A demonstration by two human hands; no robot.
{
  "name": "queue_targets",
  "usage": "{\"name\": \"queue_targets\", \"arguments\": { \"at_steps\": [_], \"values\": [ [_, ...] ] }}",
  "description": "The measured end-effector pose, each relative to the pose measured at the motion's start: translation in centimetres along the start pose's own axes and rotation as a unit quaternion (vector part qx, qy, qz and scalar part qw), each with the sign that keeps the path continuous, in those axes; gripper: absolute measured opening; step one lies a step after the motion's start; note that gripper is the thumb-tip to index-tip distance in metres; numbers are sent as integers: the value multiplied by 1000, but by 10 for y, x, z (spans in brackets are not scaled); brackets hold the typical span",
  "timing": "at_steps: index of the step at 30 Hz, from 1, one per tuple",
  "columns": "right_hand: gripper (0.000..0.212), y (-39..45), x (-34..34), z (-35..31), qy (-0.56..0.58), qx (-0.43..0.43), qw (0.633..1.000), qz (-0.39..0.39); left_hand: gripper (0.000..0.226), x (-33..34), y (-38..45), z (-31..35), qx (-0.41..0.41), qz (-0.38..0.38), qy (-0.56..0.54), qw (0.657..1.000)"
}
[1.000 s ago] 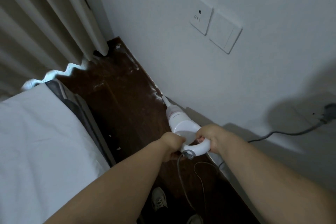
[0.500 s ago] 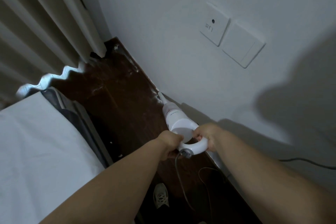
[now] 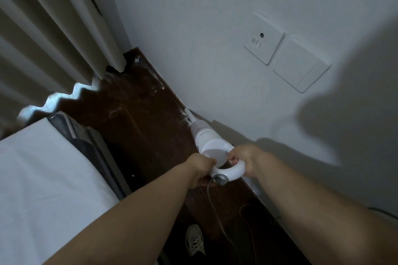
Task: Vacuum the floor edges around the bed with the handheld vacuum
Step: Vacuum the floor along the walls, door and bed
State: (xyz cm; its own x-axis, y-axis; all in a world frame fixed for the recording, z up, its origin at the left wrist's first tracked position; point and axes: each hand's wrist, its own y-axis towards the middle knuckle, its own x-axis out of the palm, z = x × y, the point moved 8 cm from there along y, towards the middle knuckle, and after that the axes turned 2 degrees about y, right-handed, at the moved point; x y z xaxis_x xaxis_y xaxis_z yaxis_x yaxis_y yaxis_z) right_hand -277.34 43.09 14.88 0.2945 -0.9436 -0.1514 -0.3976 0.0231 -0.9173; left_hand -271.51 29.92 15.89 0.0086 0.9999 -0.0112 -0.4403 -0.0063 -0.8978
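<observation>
Both hands are gripping the looped handle of the handheld vacuum (image 3: 212,146), left hand (image 3: 199,169) nearer the bed (image 3: 43,170), right hand (image 3: 243,159) wallside. Its long axis is running away from them along the wall, nozzle (image 3: 189,115) touching the floor edge (image 3: 163,88), the dusty corner lying farther ahead.

Beige curtain (image 3: 49,34) hangs at left; a socket (image 3: 263,43) and switch (image 3: 301,68) sit on the wall (image 3: 193,17); one shoe (image 3: 195,240) below.

The bed (image 3: 43,178) is cut off by the left and lower edges. The shoe (image 3: 195,240) is partly covered by the left forearm. The socket plate (image 3: 262,42) markings are too small to be read.
</observation>
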Motion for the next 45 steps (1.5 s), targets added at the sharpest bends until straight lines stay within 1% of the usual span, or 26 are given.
{"name": "queue_targets", "arguments": {
  "at_steps": [3, 7, 13, 20, 26, 33, 40, 45],
  "values": [
    [12, 3, 4, -1, 14, 3, 1000, -14, 38, -5, 1, 2, 3, 5, 5, 1000],
    [21, 1, 4, 0, 39, 3, 999, -27, 39, -5, 2, 2, 10, 10, 5, 1000],
    [12, -16, -2, 5, 56, 22, 998, -14, 38, 2, -3, 2, 10, 4, -2, 1000],
    [12, -31, -18, 16, 51, 21, 998, 17, 38, 23, -16, -6, 14, -9, -15, 1000],
    [17, -33, -19, 21, 74, 2, 997, 12, 38, 28, -16, -12, 18, -6, -13, 1000],
    [16, -14, 11, 6, 99, -1, 995, 0, 41, -8, 4, -6, 5, 9, -3, 1000],
    [18, 6, 43, -38, 97, -8, 995, -9, 39, -49, 28, 23, 16, 21, -8, 1000],
    [4, 17, 61, -63, 99, -12, 995, -25, 39, -72, 44, 38, 18, 39, -13, 999]
  ]
}}
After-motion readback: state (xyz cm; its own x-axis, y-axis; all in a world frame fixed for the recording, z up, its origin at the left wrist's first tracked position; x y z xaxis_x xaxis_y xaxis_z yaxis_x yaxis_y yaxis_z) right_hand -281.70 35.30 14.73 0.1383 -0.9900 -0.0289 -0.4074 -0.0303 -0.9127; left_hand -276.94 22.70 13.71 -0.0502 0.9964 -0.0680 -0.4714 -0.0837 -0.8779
